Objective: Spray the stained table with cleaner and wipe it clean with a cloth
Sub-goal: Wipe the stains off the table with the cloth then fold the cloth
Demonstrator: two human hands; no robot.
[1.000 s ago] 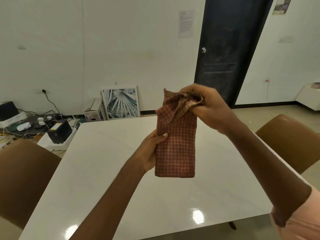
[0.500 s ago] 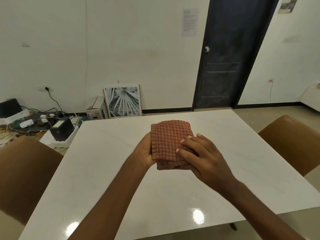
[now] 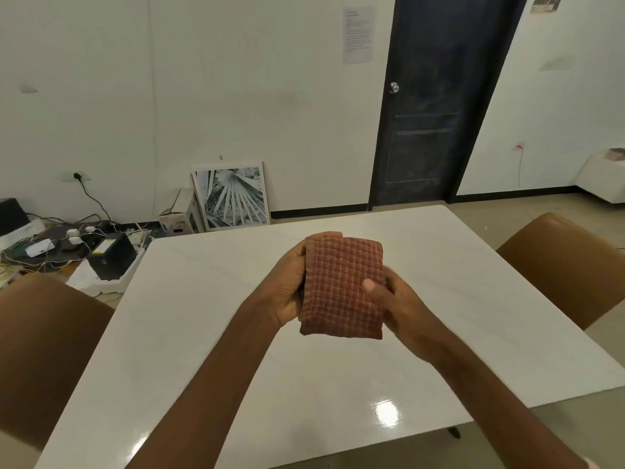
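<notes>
**Operator:** I've got the cloth point(image 3: 343, 287) folded into a thick pad, held up over the middle of the worktop point(image 3: 189, 333), not resting on it. It's a reddish waffle weave, and I'd judge it soft, light and floppy, so it will sag or unfold if I take it by one corner.

**Monitor:** Where are you holding it?

**Operator:** My left hand point(image 3: 287, 286) cups the left edge from underneath, fingers curled behind the pad where I can't see them. My right hand point(image 3: 394, 301) pinches the right edge, thumb pressed on top and fingers tucked under.

**Monitor:** Best grip for wiping?

**Operator:** Probably flat across the top of the pad with one palm, keeping the folded layers stacked. The glossy white surface looks slick, so I'd expect the cloth to slide easily.

**Monitor:** Any cleaner in sight?

**Operator:** No spray bottle in view, and I can't make out a stain. A brown chair point(image 3: 568, 265) stands to the right, another chair point(image 3: 44, 350) near left, and a framed leaf print point(image 3: 233, 194) leans against the far wall beside a dark door point(image 3: 436, 106).
</notes>
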